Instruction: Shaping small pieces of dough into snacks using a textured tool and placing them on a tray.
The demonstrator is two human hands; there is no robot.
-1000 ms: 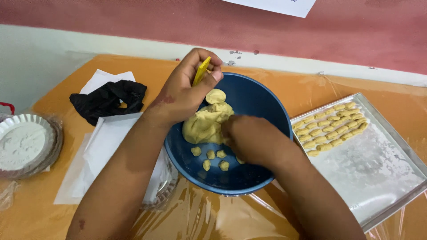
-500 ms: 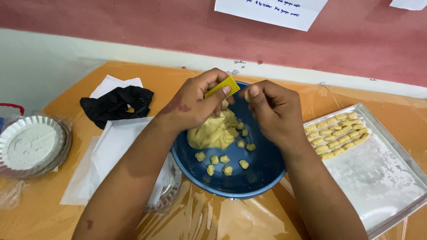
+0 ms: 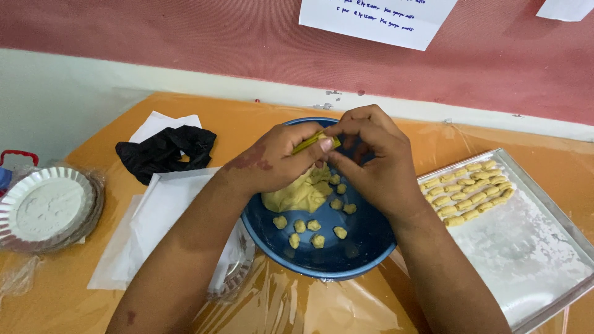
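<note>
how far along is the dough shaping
Done: rows of shaped pieces fill one corner of the floured tray. In hand: left hand and right hand work a yellow tool over the blue bowl. Left: cut bits and a dough lump.

Both hands meet above the blue bowl [image 3: 346, 256], left hand [image 3: 278, 162] pinching a yellow tool [image 3: 314, 142], right hand [image 3: 377, 164] touching it.

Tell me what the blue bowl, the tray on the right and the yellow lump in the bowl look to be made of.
Blue bowl: probably plastic, judging by its even colour and soft sheen, though enamel is possible. Tray: metal, likely aluminium, with a dull silver rim and a white floury dusting. Yellow lump: soft dough, matte and creased, with small cut pieces lying beside it.
</note>
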